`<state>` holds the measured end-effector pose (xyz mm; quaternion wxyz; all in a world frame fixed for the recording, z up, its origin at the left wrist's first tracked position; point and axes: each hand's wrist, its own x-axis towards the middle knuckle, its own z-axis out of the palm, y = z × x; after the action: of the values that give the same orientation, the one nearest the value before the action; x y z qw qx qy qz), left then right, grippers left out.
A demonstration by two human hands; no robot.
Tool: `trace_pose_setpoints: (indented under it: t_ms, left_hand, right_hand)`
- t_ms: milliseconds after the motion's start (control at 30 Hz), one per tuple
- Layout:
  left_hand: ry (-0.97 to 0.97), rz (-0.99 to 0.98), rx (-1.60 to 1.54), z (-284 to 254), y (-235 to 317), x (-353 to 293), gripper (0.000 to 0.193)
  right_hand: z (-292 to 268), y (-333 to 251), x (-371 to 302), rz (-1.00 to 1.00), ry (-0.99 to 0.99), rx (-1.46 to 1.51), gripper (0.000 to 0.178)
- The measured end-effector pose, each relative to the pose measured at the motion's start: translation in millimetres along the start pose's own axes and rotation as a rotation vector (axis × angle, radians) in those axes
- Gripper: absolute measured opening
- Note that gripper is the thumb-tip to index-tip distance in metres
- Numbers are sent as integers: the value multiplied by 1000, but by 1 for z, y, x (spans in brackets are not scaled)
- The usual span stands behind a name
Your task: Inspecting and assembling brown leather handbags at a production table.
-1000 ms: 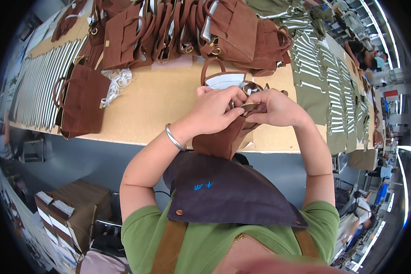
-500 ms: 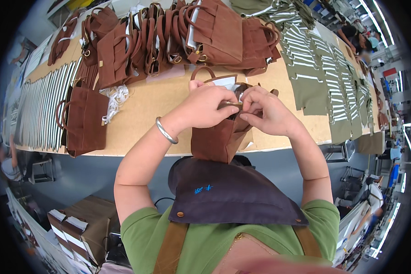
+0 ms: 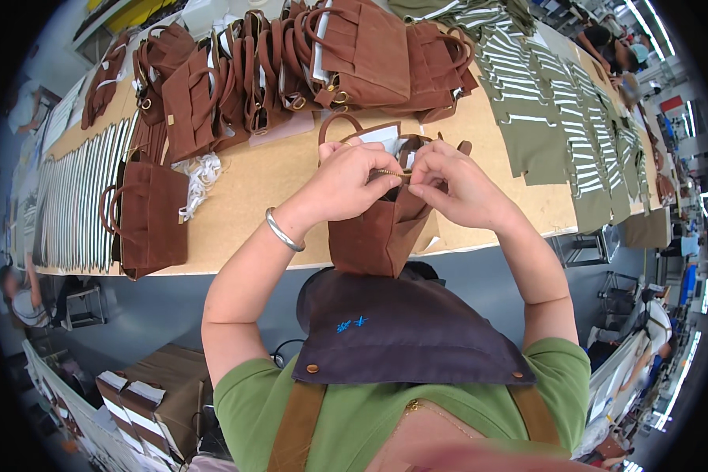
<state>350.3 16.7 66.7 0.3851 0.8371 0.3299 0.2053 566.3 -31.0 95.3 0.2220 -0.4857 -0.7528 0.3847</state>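
Upright at the table's near edge, against my apron, stands a brown handbag [image 3: 367,240] with its top open and white lining paper [image 3: 381,138] showing inside. A brass-toothed zipper [image 3: 389,172] runs across its mouth between my hands. My left hand [image 3: 346,182] is closed, thumb and fingers pinching the zipper's left part. With curled fingers, my right hand [image 3: 452,185] pinches the zipper's right end by the bag's rim. Whether a slider sits under the right fingertips is hidden. One rolled handle [image 3: 340,118] of the bag rises behind my left hand.
Many brown handbags [image 3: 362,55] are heaped along the far side. Another brown bag [image 3: 156,216] stands at left beside white strips [image 3: 202,185] and a row of pale-edged panels [image 3: 82,204]. Olive pieces with white strips [image 3: 527,134] cover the right. Cartons [image 3: 161,389] sit behind me at left.
Both hands have shifted slightly left with the zipper between them, and more of the brass teeth shows. The view has turned a little; the bag stays at the edge.
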Motion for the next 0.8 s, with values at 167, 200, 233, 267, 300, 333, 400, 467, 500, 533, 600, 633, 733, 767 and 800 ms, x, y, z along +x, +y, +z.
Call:
trace_pose_setpoints:
  t_ms: [167,200,233,267,300,333,400,467,500,533,600,633,733,767,800]
  left_hand:
    - [16,36,49,1,1,-3,9]
    - [19,40,55,1,1,-3,9]
    - [19,40,56,1,1,-4,9]
    - [23,49,51,1,1,-4,9]
    - [27,58,46,1,0,-4,9]
    - [26,58,47,1,0,-4,9]
    - [26,56,50,1,1,-5,9]
    - [22,58,52,0,1,-5,9]
    - [18,62,53,0,1,-5,9]
    - [17,61,53,1,1,-5,9]
    - [35,71,59,2,0,-6,8]
    - [32,70,59,2,1,-6,8]
    - [42,76,81,2,3,-6,8]
    - [51,91,88,3,3,-6,7]
    - [60,107,95,3,2,-7,7]
  right_hand:
    - [2,2,2,-54,22,-17,8]
    - [3,1,2,-54,22,-17,8]
    - [2,-1,1,-26,20,-12,8]
    - [2,-2,2,1,18,-6,8]
    - [3,-2,2,1,18,-6,8]
    - [3,-2,2,-2,24,-9,8]
    - [4,-2,2,-5,30,-11,8]
    - [4,-3,2,17,30,-4,9]
    - [5,-2,2,17,31,-3,9]
    - [5,-2,2,12,35,-8,9]
    - [6,-2,1,7,39,-12,9]
    - [6,-1,0,-10,47,-20,9]
    - [6,0,-1,-26,51,-28,9]
    - [5,-1,-1,-26,45,-30,8]
    - [4,-2,0,-23,43,-29,8]
